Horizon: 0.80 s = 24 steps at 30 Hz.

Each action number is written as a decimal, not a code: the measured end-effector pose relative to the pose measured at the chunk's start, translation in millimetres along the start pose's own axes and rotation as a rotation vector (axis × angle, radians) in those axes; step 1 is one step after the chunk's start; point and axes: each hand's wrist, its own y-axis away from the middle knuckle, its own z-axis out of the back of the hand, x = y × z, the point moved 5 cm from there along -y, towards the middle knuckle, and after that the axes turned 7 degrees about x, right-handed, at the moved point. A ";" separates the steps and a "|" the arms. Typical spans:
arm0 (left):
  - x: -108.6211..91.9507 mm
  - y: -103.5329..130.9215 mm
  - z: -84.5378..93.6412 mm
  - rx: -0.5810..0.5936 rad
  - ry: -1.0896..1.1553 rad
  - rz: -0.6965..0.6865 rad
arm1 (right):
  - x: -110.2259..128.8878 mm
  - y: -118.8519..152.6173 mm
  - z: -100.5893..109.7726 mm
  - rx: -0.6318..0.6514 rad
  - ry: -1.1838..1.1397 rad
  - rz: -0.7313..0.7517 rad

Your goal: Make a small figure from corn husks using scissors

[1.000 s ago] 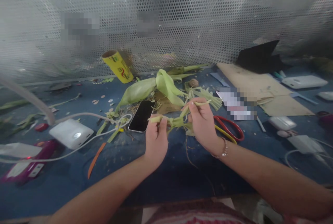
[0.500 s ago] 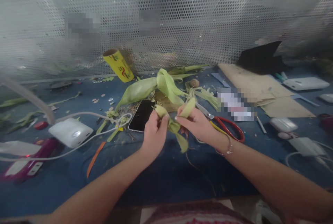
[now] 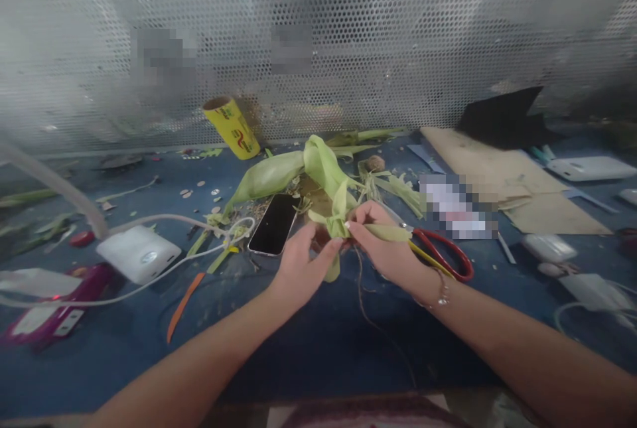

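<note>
My left hand (image 3: 303, 262) and my right hand (image 3: 385, 245) meet over the blue table (image 3: 308, 342), both pinching a small bundle of folded green leaf strips (image 3: 341, 229). One strip sticks out to the right over my right fingers, another hangs down between the hands. A thin brown string (image 3: 365, 302) trails from the bundle toward me. A black phone (image 3: 273, 223) lies just left of my left hand. Red-handled scissors (image 3: 442, 252) lie right behind my right hand.
A large green leaf (image 3: 279, 172) and shredded leaf bits lie behind the hands. A yellow roll (image 3: 231, 126) leans at the perforated metal wall (image 3: 318, 36). A white power bank (image 3: 138, 254) with cables sits left; cardboard (image 3: 502, 179) and white devices sit right.
The hands have drawn closer and folded the leaf strips into a tighter bundle. The right hand turned palm-down, and one strip now points right over the scissors.
</note>
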 end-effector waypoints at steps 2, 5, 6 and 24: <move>-0.8 -0.6 -2.7 0.034 0.006 0.005 | -0.6 -0.2 -1.0 0.012 -0.002 -0.002; -0.9 -1.1 -2.2 0.043 0.033 0.003 | -7.5 -0.7 -0.8 0.025 -0.081 -0.022; -0.7 -1.3 -1.6 0.045 0.045 0.008 | -10.2 -0.7 -1.0 0.052 -0.126 -0.036; -3.0 -6.9 -4.1 0.485 0.278 0.069 | 33.8 -7.4 26.5 0.646 0.785 0.338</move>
